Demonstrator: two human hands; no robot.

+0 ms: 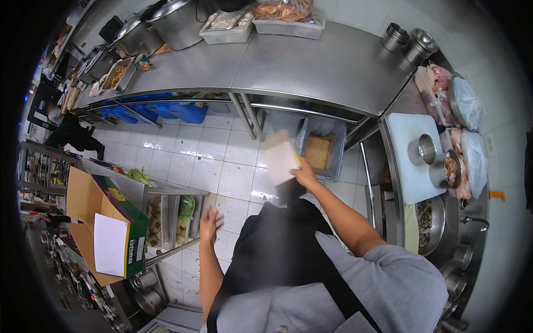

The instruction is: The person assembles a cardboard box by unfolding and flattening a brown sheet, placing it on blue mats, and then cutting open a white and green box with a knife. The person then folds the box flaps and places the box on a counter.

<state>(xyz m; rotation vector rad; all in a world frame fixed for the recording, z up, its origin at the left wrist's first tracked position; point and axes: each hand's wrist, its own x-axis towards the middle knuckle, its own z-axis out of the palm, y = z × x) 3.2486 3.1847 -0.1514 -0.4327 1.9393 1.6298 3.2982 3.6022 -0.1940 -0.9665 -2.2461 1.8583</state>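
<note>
My right hand [306, 174] grips the edge of a small pale carton [281, 157], whitish with a bit of yellow by my fingers. It is smeared by motion, and its far side is hidden. The carton is held over the tiled floor, close to a grey plastic bin [340, 136] with a brown cardboard piece [318, 150] inside. Nothing is in my left hand [209, 224], which hangs with its fingers apart beside a metal rack of vegetables [187, 210]. An open cardboard box [137, 244], green and brown with raised flaps, stands farther left.
A long steel counter [311, 69] runs across the far side, with pots [179, 23] and food tubs [226, 34] on it. To the right are a white cutting board [408, 177], bagged meat [435, 89] and a steel bowl [438, 222]. Blue bins [189, 112] stand underneath.
</note>
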